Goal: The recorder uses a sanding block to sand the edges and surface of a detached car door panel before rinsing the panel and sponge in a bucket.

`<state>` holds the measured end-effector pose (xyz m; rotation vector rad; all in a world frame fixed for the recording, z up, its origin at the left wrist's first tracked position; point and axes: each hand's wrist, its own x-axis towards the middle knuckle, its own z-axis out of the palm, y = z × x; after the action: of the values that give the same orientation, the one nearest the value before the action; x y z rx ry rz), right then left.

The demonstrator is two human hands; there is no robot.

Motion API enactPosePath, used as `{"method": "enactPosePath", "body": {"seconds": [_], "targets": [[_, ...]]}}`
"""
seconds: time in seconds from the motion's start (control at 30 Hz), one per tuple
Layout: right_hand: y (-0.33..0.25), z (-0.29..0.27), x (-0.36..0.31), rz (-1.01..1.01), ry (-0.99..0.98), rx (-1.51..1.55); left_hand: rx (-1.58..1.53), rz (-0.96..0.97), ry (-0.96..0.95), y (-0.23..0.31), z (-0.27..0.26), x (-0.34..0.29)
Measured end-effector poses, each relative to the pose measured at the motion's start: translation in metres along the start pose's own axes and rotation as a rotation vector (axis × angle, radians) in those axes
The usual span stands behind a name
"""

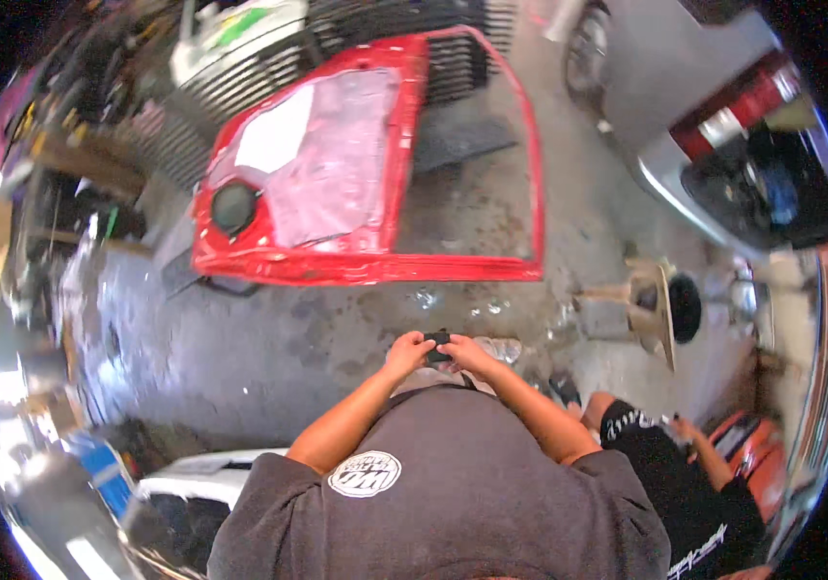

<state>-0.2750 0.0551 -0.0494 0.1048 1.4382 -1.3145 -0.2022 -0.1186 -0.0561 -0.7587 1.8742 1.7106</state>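
Observation:
Close in front of my body, my left hand [408, 354] and my right hand [465, 355] are closed on the two sides of a small black object [437, 340]. Its kind is too small to make out. Both thumbs seem to rest on it. Beyond my hands is a red car door [390, 269], its inner side showing. Pinkish sheeting [337, 174] with a white patch covers much of its panel, and a round dark speaker [234, 208] sits in one corner. The open window frame is on its right. Neither hand touches the door.
A grey vehicle with a red tail light [738, 106] stands at the far right. Another person in black [670, 483] is close on my right, near an orange object [747, 454]. A white vehicle [206, 474] is behind on the left. Clutter lines the left wall; the concrete floor [269, 338] has wet-looking spots.

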Motion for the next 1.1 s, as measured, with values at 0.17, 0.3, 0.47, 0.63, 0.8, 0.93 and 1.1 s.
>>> {"method": "enactPosePath", "body": {"seconds": [0.17,0.3,0.47,0.63,0.8,0.93,1.1], "targets": [[-0.024,0.105,0.056,-0.024,0.009,-0.266,-0.342,0.056,0.322,-0.036,-0.089,-0.059],[-0.043,0.174,0.071,0.001,-0.181,-0.214,-0.408,0.065,0.448,-0.061,-0.145,-0.099],[-0.07,0.236,0.083,-0.081,-0.221,-0.322,-0.672,0.107,0.509,-0.09,-0.179,-0.123],[-0.087,0.278,0.132,-0.085,-0.315,-0.383,-0.926,0.115,0.639,-0.093,-0.208,-0.127],[-0.11,0.335,0.195,-0.132,-0.409,-0.522,-1.005,0.017,0.764,-0.076,-0.271,-0.134],[-0.141,0.382,0.222,-0.579,-0.358,-0.784,-0.925,-0.104,1.02,-0.069,-0.328,-0.13],[-0.169,0.424,0.239,-0.673,-0.493,-0.923,-1.071,-0.009,1.124,-0.069,-0.378,-0.122]]}}
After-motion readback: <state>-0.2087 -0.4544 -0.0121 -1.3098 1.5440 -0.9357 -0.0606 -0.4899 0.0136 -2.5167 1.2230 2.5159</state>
